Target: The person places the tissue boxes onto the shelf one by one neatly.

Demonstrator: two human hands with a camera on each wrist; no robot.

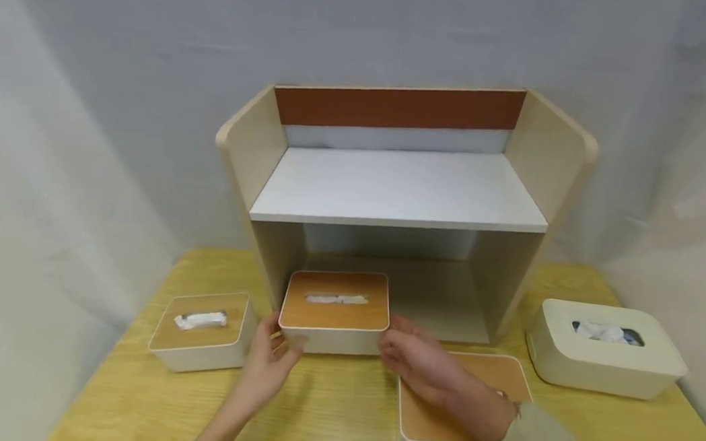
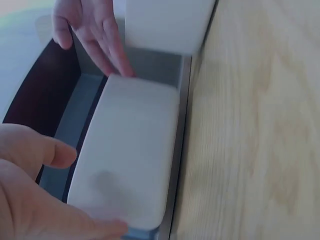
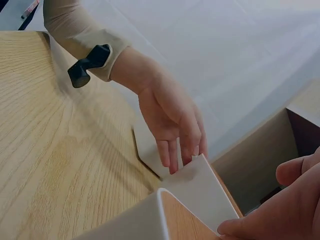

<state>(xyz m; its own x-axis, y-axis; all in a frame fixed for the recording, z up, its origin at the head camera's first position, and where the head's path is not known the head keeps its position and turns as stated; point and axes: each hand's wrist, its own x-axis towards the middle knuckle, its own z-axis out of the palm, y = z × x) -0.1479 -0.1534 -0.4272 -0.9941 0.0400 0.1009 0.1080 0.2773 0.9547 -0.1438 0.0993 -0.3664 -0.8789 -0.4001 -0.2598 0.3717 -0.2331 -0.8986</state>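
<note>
A pale grey cloth backdrop wraps round a yellow wood-grain counter [image 1: 329, 408], on which a two-tier desktop shelf unit [image 1: 400, 186] stands at the centre of the head view. At the mouth of its lower bay sits a white tissue box with a wooden slotted lid [image 1: 335, 310], bracketed at its two ends by the left hand [image 1: 267, 363] and the right hand [image 1: 420, 359], fingers nearly straight and pressed flat against the ends rather than curled round them, a hold that suits sliding the box level. Similar tissue boxes wait at lower left [image 1: 202, 331], lower centre-right [image 1: 459, 409] under the right forearm, and far right [image 1: 606, 347], that last one all white.
</note>
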